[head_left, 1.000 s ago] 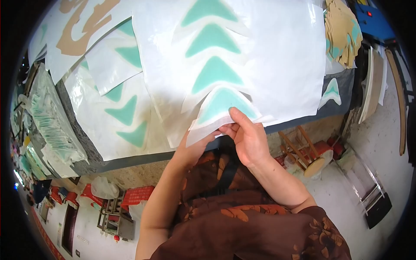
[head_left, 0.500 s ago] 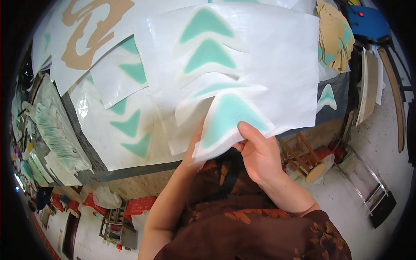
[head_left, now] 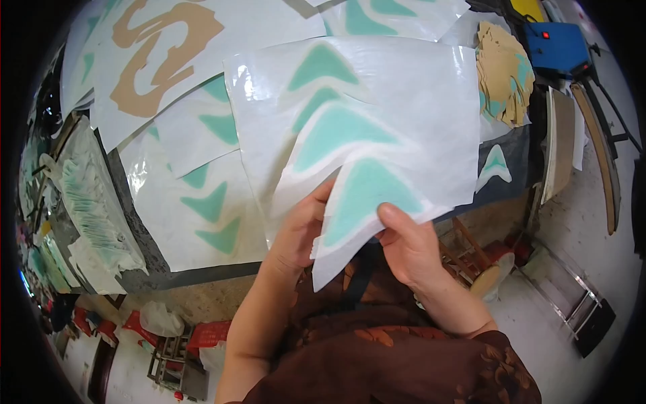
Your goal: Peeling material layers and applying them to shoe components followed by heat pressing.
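Note:
A large white sheet (head_left: 417,87) printed with teal arrowhead shapes lies on the table, its near part cut into flaps and lifted. My right hand (head_left: 409,246) pinches the nearest teal arrowhead flap (head_left: 367,195), thumb on top and fingers underneath. My left hand (head_left: 299,225) is at the left edge of this flap, with curled fingers running behind it; their tips are hidden. The flap's lower left corner hangs down in a point over my lap. Just beyond, a second teal arrowhead flap (head_left: 340,135) stands raised from the sheet, its left side hanging free.
More sheets with teal shapes (head_left: 208,202) lie to the left, under a white sheet with a brown cut-out (head_left: 151,74). At the right are a loose arrowhead piece (head_left: 496,167), a stack of brown scraps (head_left: 505,74) and a blue box (head_left: 555,47). A wooden stool (head_left: 474,266) stands below the table.
The flap in my hands has swung toward me, its point now hanging lower. Behind it, the second arrowhead flap has come up and shows more of its face. The view has shifted slightly.

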Demonstrator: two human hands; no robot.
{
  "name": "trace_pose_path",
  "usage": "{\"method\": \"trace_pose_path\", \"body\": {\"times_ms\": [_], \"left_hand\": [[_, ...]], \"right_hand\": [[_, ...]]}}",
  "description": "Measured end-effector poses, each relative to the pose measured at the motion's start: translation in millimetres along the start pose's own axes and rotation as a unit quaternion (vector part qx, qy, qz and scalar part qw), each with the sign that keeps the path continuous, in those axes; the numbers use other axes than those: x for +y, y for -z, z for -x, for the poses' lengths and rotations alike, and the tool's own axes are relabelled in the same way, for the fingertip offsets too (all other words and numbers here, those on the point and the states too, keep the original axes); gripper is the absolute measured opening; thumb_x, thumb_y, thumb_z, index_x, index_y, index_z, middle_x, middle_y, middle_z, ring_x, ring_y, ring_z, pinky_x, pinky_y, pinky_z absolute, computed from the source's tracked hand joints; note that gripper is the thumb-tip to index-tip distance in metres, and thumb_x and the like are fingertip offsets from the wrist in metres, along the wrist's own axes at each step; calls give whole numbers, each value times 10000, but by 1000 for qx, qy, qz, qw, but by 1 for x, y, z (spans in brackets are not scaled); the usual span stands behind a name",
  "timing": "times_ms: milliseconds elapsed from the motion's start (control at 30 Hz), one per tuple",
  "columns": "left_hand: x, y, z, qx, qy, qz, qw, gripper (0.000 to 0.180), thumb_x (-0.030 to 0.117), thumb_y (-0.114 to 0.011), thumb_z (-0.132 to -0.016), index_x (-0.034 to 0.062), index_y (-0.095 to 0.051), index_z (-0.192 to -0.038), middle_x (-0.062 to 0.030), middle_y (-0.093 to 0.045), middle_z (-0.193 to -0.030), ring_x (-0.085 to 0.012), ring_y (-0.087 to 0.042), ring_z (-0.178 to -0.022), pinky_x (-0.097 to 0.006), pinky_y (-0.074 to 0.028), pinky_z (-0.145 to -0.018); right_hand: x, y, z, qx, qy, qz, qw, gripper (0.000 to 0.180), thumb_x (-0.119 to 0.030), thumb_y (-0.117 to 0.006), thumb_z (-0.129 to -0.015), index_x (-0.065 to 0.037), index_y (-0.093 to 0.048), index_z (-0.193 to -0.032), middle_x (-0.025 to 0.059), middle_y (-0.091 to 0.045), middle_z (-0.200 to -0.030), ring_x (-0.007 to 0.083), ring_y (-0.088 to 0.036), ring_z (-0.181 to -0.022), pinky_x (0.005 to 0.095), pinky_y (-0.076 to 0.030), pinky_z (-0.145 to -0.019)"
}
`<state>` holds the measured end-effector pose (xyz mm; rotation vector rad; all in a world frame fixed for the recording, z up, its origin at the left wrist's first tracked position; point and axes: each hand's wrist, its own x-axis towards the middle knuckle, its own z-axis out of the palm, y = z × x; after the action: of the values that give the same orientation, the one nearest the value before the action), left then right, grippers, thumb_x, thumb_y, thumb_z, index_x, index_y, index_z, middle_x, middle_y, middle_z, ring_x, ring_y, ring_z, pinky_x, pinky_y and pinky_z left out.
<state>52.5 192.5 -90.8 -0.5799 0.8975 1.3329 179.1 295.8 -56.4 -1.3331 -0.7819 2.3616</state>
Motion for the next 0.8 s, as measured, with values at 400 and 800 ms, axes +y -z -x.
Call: {"method": "trace_pose_path", "body": {"times_ms": [400,800], "left_hand": [[14,104,-27,-297,-89,122,943,924,325,-704,-729,-17,-283,-1478,-195,-433,-1441,-315,-438,-1334,-383,-367,-1101],[49,66,-18,-45,-15,-393,918,265,81,-782,-772,53,-697,-1022,3,-673,-935,-108,-597,-878,-263,-465,-816]], "right_hand": [[19,42,-9,-140,-61,186,971,349,-83,-676,-879,-15,-599,-1213,58,-637,-1145,159,-590,-1041,314,-478,-895],[46,45,-26,-77,-116,113,984,348,-216,-643,-934,47,-618,-1160,99,-671,-1064,144,-636,-941,286,-524,-803]]}}
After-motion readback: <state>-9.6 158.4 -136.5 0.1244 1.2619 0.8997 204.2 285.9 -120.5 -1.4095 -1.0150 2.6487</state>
